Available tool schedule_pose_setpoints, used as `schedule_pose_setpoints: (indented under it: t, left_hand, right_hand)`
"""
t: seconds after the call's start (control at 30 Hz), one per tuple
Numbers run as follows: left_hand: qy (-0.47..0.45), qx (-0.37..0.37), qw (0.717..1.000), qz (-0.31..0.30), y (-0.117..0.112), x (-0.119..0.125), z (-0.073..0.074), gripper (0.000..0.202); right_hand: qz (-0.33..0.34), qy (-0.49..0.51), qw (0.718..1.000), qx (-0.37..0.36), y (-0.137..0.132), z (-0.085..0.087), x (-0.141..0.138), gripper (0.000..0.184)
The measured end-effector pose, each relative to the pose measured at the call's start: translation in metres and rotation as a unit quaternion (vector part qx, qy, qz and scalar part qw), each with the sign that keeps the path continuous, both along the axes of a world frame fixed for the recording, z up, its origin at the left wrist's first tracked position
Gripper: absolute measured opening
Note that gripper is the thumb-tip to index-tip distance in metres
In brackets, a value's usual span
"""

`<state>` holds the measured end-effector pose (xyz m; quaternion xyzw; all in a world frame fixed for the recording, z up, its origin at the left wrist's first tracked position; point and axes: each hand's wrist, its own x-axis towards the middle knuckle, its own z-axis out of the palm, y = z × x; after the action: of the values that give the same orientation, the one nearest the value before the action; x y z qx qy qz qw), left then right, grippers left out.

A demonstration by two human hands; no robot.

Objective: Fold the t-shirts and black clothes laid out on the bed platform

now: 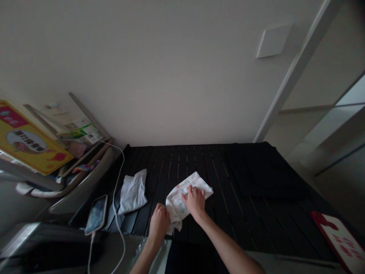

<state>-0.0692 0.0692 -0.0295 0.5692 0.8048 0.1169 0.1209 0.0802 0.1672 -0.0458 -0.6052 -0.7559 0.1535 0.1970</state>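
Observation:
A white cloth (179,207) with a small pastel print lies folded and slightly crumpled on the black slatted table (182,160). My left hand (159,223) is at its near left edge, fingers curled and closed on the fabric. The fingertips of that hand are partly hidden. On top of the cloth rests my right hand (195,201), its fingers apart and lightly bent, pressing on the printed side. To the left, a folded light grey cloth (133,193) lies apart from both hands.
A phone (97,214) with a white charging cable (116,190) lies at the table's left edge. Beyond it stands a cart (82,182) with a yellow box (28,140). Dark folded fabric (262,171) and a red-edged board (339,238) lie on the right.

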Motion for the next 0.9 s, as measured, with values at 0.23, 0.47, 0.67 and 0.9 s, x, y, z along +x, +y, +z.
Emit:
schedule_pose_setpoints:
  t: [0.23,0.47,0.67,0.9]
  left_hand:
    - [-0.004,0.083,0.996,-0.027,-0.012,-0.003,0.010,0.027]
    - [-0.292,0.234,0.925,-0.062,0.027,0.029,0.034,0.032]
    - [-0.459,0.237,0.856,-0.024,0.078,0.064,0.049,0.049]
    - [-0.296,0.252,0.920,-0.053,0.081,0.075,0.045,0.075]
  right_hand:
    - [-0.015,0.107,0.994,0.006,0.010,0.011,-0.016,0.019]
    - [0.035,0.335,0.941,0.029,0.015,0.047,0.019,0.009]
    - [0.032,0.474,0.880,0.008,0.008,0.084,0.033,0.014]
    - [-0.081,0.313,0.946,0.029,0.033,0.065,0.093,0.032]
